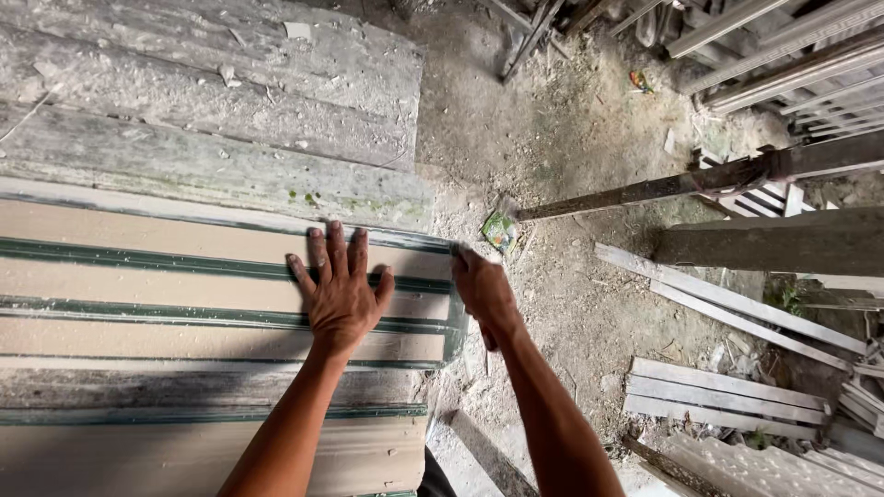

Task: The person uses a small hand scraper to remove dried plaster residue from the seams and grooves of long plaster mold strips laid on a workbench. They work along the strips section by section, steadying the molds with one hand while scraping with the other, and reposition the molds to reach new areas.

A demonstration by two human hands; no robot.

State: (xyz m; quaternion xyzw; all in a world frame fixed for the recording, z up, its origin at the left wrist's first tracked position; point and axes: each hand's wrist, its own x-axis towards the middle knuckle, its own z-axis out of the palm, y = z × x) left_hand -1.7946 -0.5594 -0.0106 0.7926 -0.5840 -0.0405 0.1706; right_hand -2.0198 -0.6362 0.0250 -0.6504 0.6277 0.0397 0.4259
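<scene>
A long profiled moulding with pale bands and dark green grooves lies across the left half of the view. My left hand rests flat on it with fingers spread, near its right end. My right hand is curled against the end face of the moulding and seems to grip a small tool, but what it holds is hidden. A similar pale moulding lies just below, under my left forearm.
Grey, dusty mouldings lie stacked above. A dirt floor with a green scrap is on the right. A dark beam, loose white slats and stacked trim crowd the right side.
</scene>
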